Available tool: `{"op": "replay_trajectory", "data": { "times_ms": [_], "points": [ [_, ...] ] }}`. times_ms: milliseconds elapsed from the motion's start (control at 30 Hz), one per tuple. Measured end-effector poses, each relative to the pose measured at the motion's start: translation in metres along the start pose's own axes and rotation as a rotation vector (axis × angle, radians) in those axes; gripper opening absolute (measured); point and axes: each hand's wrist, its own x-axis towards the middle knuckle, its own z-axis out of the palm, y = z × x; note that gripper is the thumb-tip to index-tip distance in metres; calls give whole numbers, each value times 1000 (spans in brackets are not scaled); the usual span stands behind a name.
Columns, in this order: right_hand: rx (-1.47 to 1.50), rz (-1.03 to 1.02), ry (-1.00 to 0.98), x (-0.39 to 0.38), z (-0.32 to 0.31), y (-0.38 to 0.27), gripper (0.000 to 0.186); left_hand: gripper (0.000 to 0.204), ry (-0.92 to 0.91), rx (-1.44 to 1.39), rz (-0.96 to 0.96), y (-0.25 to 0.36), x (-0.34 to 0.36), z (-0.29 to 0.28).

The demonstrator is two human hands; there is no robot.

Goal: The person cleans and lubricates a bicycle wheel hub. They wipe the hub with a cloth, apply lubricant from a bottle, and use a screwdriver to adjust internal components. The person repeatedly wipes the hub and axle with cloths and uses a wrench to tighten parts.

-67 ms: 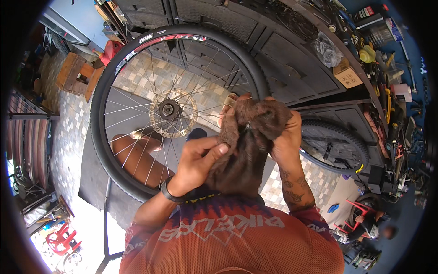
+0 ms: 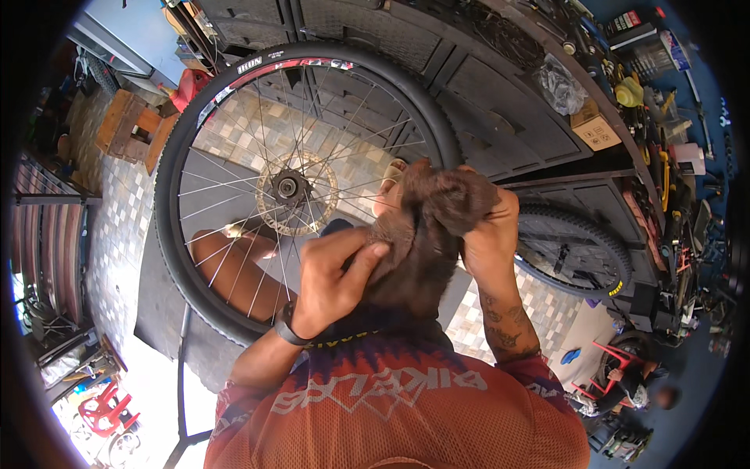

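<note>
My left hand is closed on the near-left part of a dark brown rag, thumb pressed on the cloth. My right hand grips the bunched cloth on its right side. The rag hangs over the right side of a bicycle wheel, which has a black tyre, thin spokes and a brake disc at its hub. Whatever is inside the rag is hidden. My bare leg shows behind the spokes, at the lower left of the wheel.
A second wheel stands against dark metal cabinets on the right. A bench edge crowded with tools and a cardboard box runs beyond. A wooden stool is at back left. Another person sits near red chairs at lower right.
My left hand has shifted slightly left with the rag in its fingers, and the cloth's lower part has moved along with it. My right hand stays in about the same place.
</note>
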Motion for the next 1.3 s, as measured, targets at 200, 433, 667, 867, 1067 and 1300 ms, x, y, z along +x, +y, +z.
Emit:
{"op": "replay_trajectory", "data": {
  "times_ms": [200, 433, 667, 867, 1067, 1300],
  "points": [
    [256, -62, -5, 2, 2, 25, 27, 21, -140, -719, -382, 2, 2, 7],
    [257, 13, -99, 19, -4, 43, 37, 25, -266, -1431, -829, 2, 6, 17],
    [39, -117, 56, 4, -6, 26, 38, 22, 197, 58, 218, 1, 15, 8],
    [101, -71, 123, 4, 2, 17, 35, 24, 138, 220, 300, 4, 17, 13],
    [342, -25, -77, 11, 3, 17, 25, 24, -335, -1140, -511, -5, 10, 12],
    [617, -31, -233, 12, 8, 5, 20, 28, -340, -1454, -652, -1, 8, 14]
  ]
}}
